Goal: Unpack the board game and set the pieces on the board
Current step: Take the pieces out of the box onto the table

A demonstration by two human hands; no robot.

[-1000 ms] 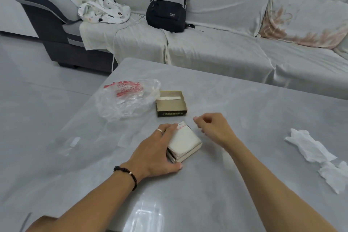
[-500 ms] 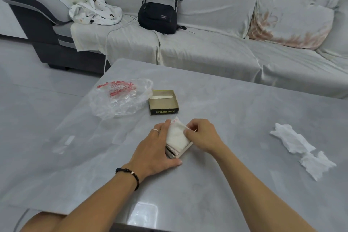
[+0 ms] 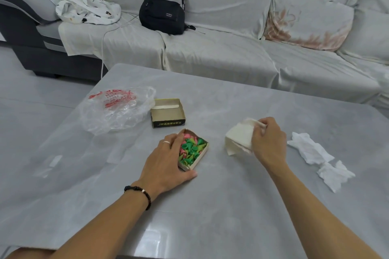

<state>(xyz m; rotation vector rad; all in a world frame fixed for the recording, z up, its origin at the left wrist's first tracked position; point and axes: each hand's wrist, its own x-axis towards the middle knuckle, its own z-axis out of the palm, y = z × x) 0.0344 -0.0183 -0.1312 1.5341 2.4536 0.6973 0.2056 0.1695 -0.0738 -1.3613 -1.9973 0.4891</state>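
Green and pink pieces (image 3: 190, 149) lie in the opened box (image 3: 203, 154), steadied by the left hand (image 3: 168, 162); at three o'clock, the right hand (image 3: 268, 143) pinches the folded paper (image 3: 239, 137), probably the board, not yet unfolded.

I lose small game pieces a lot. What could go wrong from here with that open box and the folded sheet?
The box of pieces is full, open and held only by the left hand; a nudge could scatter the cones. The folded sheet in the right hand may sweep into the crumpled tissue when opened.
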